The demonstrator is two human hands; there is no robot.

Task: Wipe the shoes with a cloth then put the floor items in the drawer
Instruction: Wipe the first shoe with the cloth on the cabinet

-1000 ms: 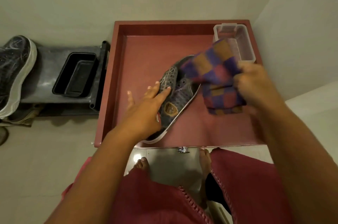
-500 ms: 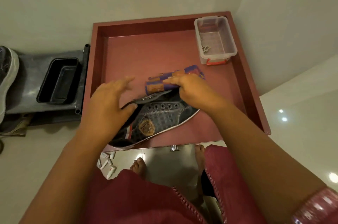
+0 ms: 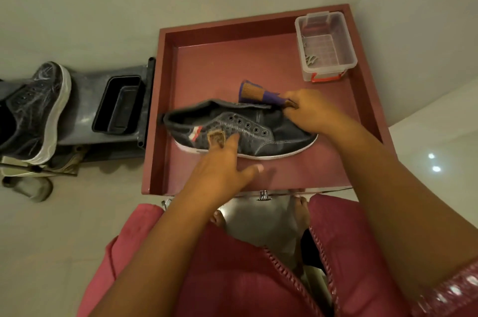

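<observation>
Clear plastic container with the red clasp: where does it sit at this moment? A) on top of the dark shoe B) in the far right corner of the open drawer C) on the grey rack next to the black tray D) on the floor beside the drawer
B: the clear container stands inside the red drawer at its far right corner, apart from the dark shoe lying mid-drawer.

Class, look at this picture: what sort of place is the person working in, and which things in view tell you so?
Probably a shoe-storage corner of a home, perhaps an entryway: a dark sneaker lies in an open red drawer, another sneaker sits on a grey rack beside it, over a glossy tiled floor.
</observation>
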